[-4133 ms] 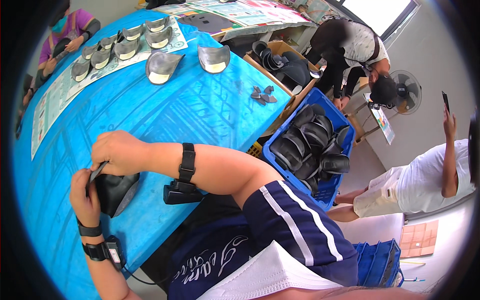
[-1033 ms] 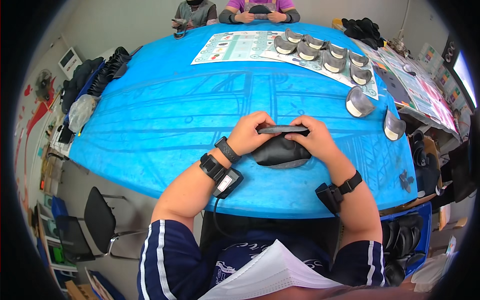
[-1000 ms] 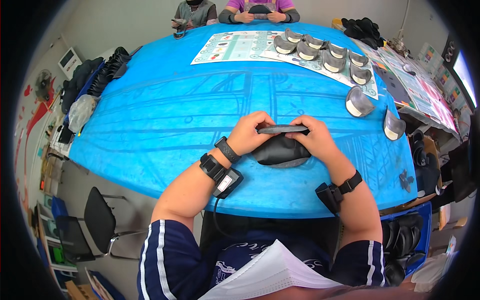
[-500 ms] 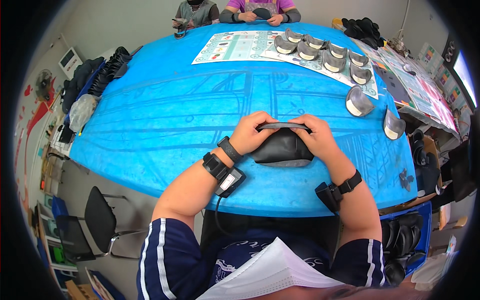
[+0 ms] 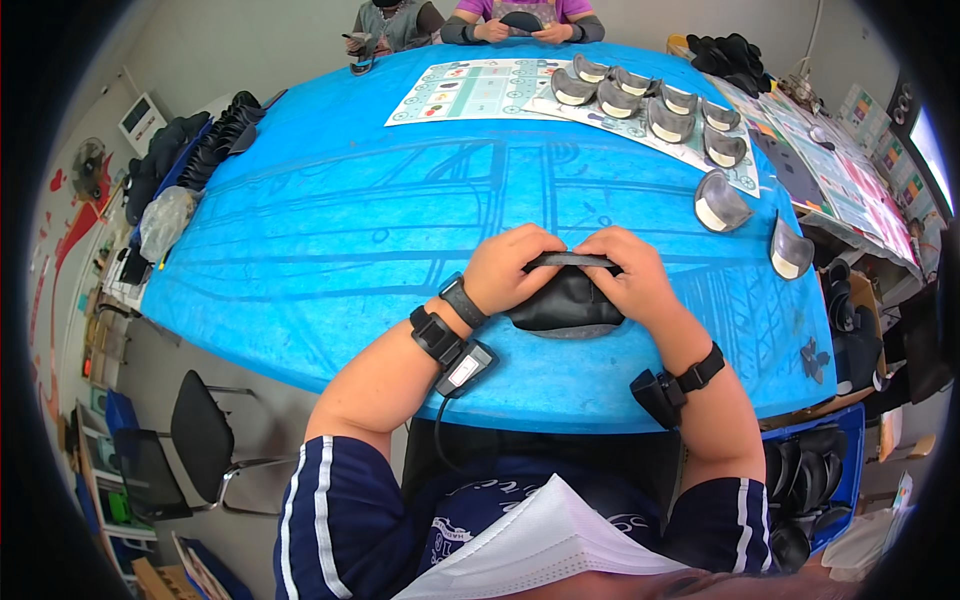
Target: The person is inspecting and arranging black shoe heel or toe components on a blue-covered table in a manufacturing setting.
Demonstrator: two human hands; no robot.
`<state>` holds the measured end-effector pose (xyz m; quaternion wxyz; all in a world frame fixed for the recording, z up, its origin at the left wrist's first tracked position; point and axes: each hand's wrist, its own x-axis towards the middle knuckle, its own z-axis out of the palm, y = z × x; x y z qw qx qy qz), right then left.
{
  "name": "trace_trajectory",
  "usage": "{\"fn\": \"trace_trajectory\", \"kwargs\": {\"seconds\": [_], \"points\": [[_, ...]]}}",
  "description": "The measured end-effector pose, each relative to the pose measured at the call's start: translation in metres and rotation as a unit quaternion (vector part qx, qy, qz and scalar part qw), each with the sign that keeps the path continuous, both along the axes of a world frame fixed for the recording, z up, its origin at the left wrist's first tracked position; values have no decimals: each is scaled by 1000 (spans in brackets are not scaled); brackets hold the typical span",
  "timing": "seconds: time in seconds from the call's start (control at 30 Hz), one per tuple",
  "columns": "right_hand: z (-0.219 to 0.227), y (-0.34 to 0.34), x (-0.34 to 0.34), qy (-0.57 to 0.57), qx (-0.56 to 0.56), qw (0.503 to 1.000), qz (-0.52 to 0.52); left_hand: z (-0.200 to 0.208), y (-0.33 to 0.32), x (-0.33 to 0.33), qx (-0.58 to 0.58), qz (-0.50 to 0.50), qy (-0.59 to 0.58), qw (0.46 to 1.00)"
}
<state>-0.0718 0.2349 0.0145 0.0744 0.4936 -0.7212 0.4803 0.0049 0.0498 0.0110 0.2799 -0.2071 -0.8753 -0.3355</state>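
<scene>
With both hands I hold a black, leather-like curved piece [image 5: 566,300] with a grey edge, just over the near part of the blue-covered table. My left hand [image 5: 513,266] pinches its raised far rim, thumb inside and fingers over the top. On the right end of the same rim, my right hand [image 5: 627,272] grips in the same way. The two hands almost meet at the middle. Part of the rim is hidden under my fingers, and the exact kind of piece cannot be told.
Several grey curved pieces with white labels [image 5: 670,121] stand on printed sheets at the far right; two more [image 5: 722,203] lie nearer. Black pieces [image 5: 232,128] line the table's left edge. Across the table, one person holds a dark curved piece [image 5: 520,22]; another sits beside them.
My fingers have shifted along the rim, closing in toward each other at its middle. The piece's raised rim sits slightly lower and is more covered by my hands.
</scene>
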Motion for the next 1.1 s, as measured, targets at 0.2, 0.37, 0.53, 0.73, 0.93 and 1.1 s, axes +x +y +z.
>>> {"fn": "trace_trajectory", "kwargs": {"seconds": [0.2, 0.37, 0.53, 0.73, 0.93, 1.1], "points": [[2, -1, 2, 53, 8, 999, 8, -4, -3, -4, -43, -18, 83, 996], [3, -2, 4, 70, -7, 997, 14, -3, -5, -4, -80, -20, 132, 988], [-5, -2, 0, 21, -64, 998, 0, -3, 1, -2, 5, -10, 35, 999], [-5, -5, -3, -133, -106, 985, -32, -1, -5, -3, 127, 40, 13, 991], [-8, -7, -13, -220, -182, 958, -14, -4, -9, -7, 197, 65, -16, 978], [-9, -3, -15, -209, -105, 971, -48, -11, -15, -14, 410, 5, -121, 904]]}}
